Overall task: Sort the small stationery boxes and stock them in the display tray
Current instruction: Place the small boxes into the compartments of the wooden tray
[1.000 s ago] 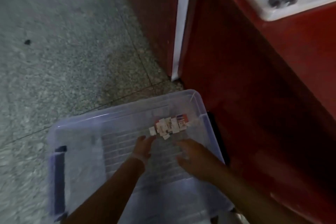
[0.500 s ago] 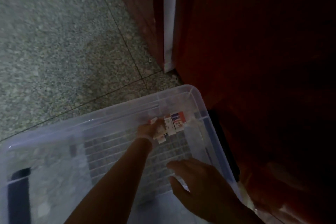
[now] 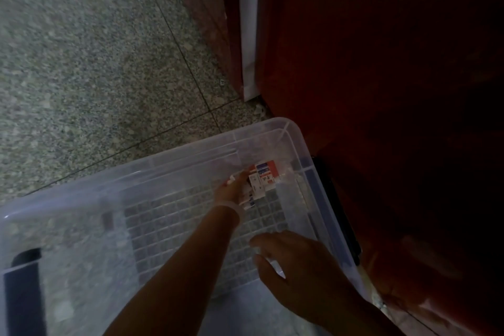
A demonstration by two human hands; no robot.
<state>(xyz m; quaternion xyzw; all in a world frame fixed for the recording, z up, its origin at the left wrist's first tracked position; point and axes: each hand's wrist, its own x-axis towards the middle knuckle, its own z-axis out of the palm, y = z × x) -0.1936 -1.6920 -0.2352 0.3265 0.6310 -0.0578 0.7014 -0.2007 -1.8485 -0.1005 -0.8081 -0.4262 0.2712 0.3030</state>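
Observation:
A clear plastic bin (image 3: 297, 142) stands on the floor. In its far right corner lie several small red, white and blue stationery boxes (image 3: 263, 179). My left hand (image 3: 231, 194) reaches deep into the bin and its fingers curl around some of these boxes at the pile's left side. My right hand (image 3: 297, 262) hovers above the near right part of the bin with its fingers relaxed and spread, holding nothing. The lighting is dim and the boxes' print is unreadable.
A dark red cabinet (image 3: 381, 90) rises close along the bin's right side, with a white vertical strip (image 3: 248, 35) at its corner. Speckled grey floor tiles (image 3: 95, 63) spread to the left. A dark handle (image 3: 23, 294) sits on the bin's left end.
My left hand went from the pile's near edge onto the boxes and closed on some. My right hand drew back toward me. The view tilted down, hiding the white object above the cabinet.

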